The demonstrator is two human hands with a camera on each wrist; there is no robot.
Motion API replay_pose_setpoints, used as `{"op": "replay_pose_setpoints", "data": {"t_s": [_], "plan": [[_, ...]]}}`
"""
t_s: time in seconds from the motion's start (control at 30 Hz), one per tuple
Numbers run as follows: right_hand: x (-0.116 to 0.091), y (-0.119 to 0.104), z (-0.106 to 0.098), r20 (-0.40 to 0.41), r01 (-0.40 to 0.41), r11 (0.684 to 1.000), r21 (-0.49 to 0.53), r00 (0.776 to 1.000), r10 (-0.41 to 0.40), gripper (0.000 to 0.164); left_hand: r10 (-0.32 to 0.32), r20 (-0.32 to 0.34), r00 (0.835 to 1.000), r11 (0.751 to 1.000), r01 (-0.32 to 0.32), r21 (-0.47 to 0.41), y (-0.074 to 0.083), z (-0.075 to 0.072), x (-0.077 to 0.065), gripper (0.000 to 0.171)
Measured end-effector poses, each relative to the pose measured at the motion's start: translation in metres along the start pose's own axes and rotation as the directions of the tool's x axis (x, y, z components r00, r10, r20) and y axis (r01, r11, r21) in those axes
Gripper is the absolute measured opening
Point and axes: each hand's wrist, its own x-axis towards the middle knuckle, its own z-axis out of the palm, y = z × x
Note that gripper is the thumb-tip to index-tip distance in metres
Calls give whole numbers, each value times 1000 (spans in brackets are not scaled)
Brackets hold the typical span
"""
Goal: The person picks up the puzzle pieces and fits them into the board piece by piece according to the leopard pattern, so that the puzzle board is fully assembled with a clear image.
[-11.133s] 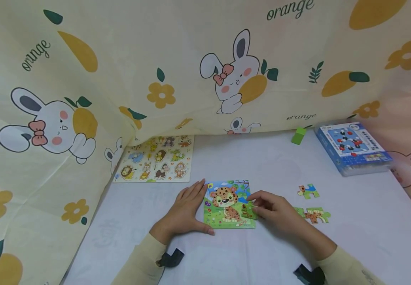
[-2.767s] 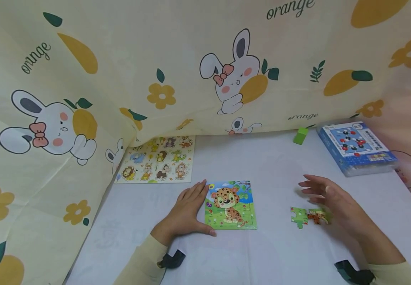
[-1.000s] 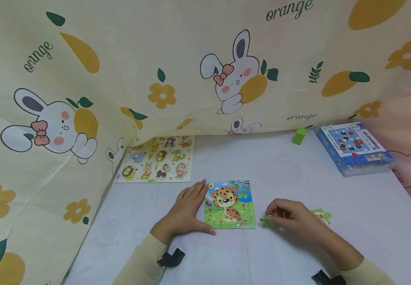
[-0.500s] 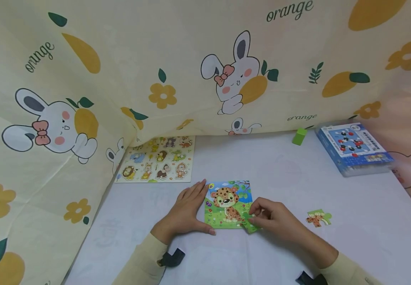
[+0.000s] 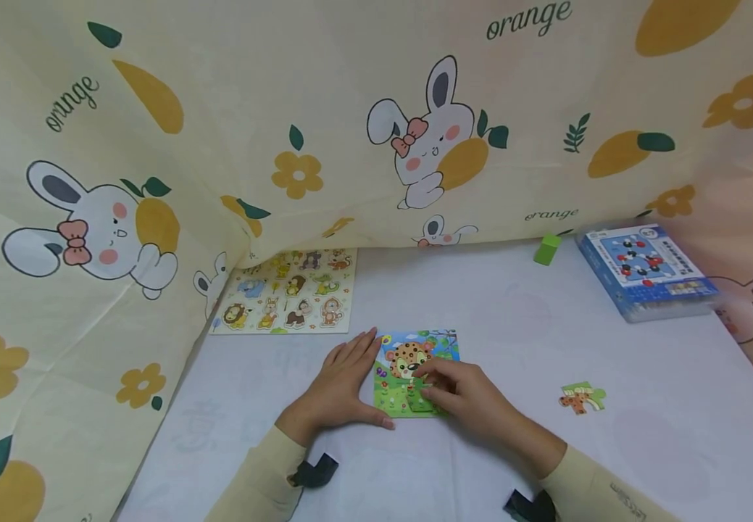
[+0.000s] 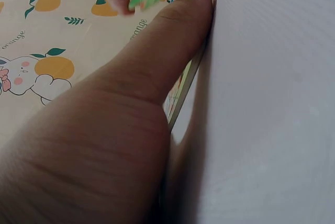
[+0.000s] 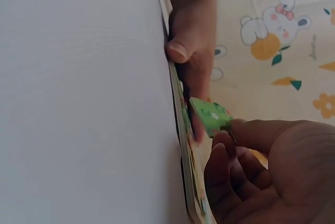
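Note:
A square leopard puzzle board [image 5: 389, 402] lies flat on the white table. My left hand [image 5: 333, 388] rests along its left side, fingers straight and thumb by the lower edge. Above the board, my right hand [image 5: 467, 395] pinches a green puzzle piece [image 7: 210, 116] between thumb and fingers. In the right wrist view that piece is tilted and apart from the board. The piece and the fingers cover the leopard's body in the head view. One loose puzzle piece [image 5: 583, 398], green with brown, lies to the right of the board.
An animal picture board [image 5: 285, 297] lies at the back left. A green block [image 5: 547, 249] and a blue boxed set [image 5: 646, 272] stand at the back right. A cloth with printed rabbits [image 5: 324, 87] hangs behind the table.
My right hand took a green piece from beside the loose one and carried it left over the board. An earlier animal piece has left the table at right. My left hand stays in place.

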Motion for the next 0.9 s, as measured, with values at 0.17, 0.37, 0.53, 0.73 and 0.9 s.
{"op": "replay_pose_setpoints", "data": {"t_s": [0.17,0.37,0.53,0.73,0.9], "plan": [[14,-1,11,-17,-17,999,-27,1000,16,19,3,-3,1000,1000,-3,-6,0,0,-1,150],[23,-5,24,5,-18,1000,-11,1000,18,16,5,1,1000,1000,-5,-8,0,-1,-2,149],[25,-9,29,8,2,998,-63,1000,-1,19,19,-7,1000,1000,-19,-9,1,-3,-2,148],[27,-11,34,-10,-9,972,-236,1000,7,24,21,-15,1000,1000,-21,-4,3,-5,-3,147],[28,-15,39,29,-55,904,-425,997,75,33,14,-10,1000,1000,-14,-5,4,-5,-2,147]]}}
